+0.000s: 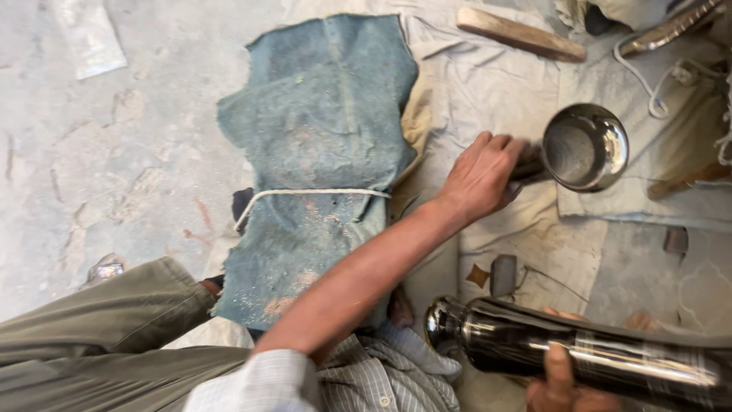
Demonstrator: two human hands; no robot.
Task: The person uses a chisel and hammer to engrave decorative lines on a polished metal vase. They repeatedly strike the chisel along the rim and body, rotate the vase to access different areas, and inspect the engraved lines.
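As we look down from the head camera, our left hand (482,177) reaches out and closes its fingers on the handle of a shiny steel cup (584,147), which sits on the pale cloth (488,84) near its right edge. Our right hand (566,385) grips a long shiny metal tube (579,352) at the bottom right. A blue-green rag (320,130) tied with string (313,194) lies to the left.

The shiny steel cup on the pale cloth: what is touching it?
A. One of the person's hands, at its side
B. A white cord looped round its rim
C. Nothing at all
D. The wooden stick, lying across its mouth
A: the left hand reaches across and grips the near side of the steel cup, while the wooden stick lies apart.
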